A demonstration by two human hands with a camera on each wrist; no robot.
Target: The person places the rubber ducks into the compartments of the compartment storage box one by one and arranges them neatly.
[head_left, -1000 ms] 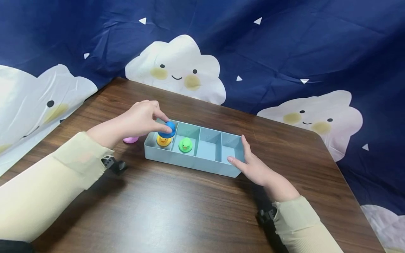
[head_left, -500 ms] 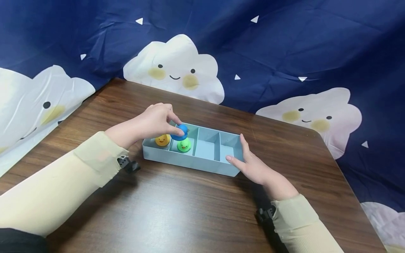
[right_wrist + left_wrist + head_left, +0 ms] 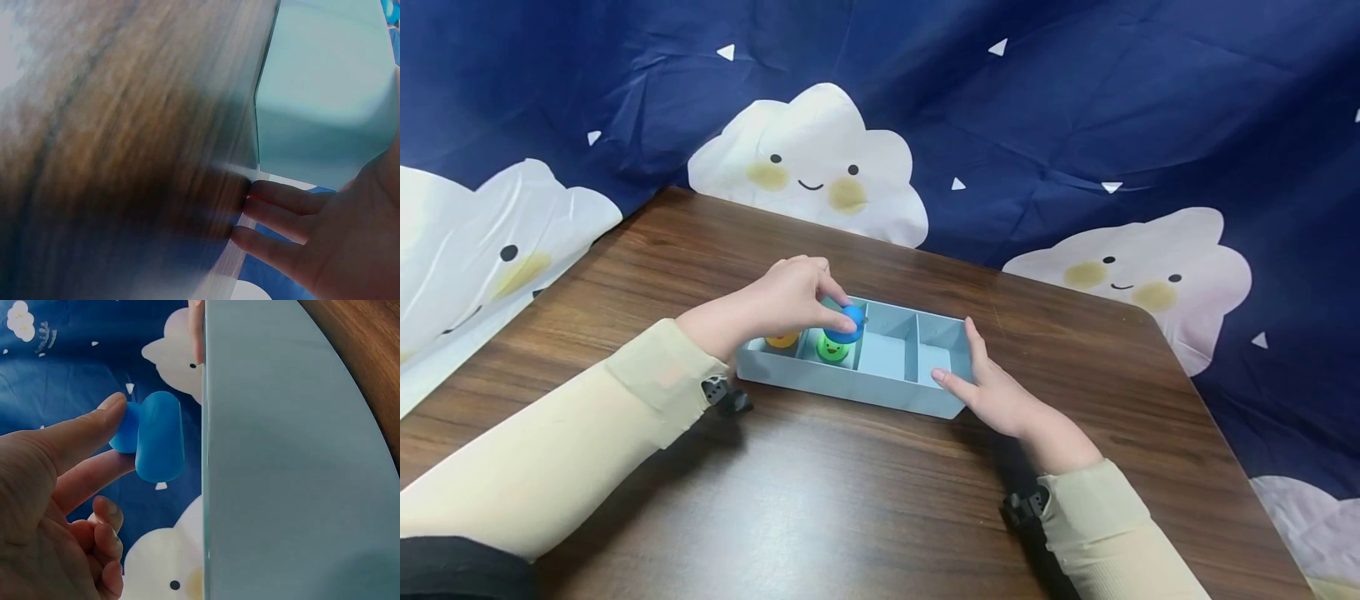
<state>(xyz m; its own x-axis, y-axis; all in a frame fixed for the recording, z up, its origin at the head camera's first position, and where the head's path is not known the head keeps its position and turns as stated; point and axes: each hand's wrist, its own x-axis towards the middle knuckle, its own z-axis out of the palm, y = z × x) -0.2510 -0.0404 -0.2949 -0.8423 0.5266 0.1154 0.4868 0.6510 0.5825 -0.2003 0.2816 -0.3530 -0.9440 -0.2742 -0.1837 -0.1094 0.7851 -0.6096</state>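
Note:
In the head view my left hand [image 3: 793,296] pinches a blue toy duck [image 3: 845,327] between thumb and fingers. It hangs over the pale blue divided box [image 3: 850,388], above the green toy duck [image 3: 832,348]. In the left wrist view the blue duck's smooth rounded base [image 3: 160,437] faces the camera, its head partly hidden by the fingertips. An orange-yellow duck [image 3: 782,340] sits in the leftmost compartment, mostly covered by my left hand. My right hand [image 3: 996,392] holds the box's right end, thumb at the front rim, index finger along the end wall.
The box stands on a brown wood-grain table [image 3: 820,492], its two right compartments showing bare floors. Behind the table hangs a dark blue cloth [image 3: 970,100] printed with clouds. Black straps and camera mounts [image 3: 726,396] sit at both wrists.
The left hand has carried the blue duck rightward, from over the yellow duck to over the green one. The pink object at the box's left is now hidden. The right hand keeps its place.

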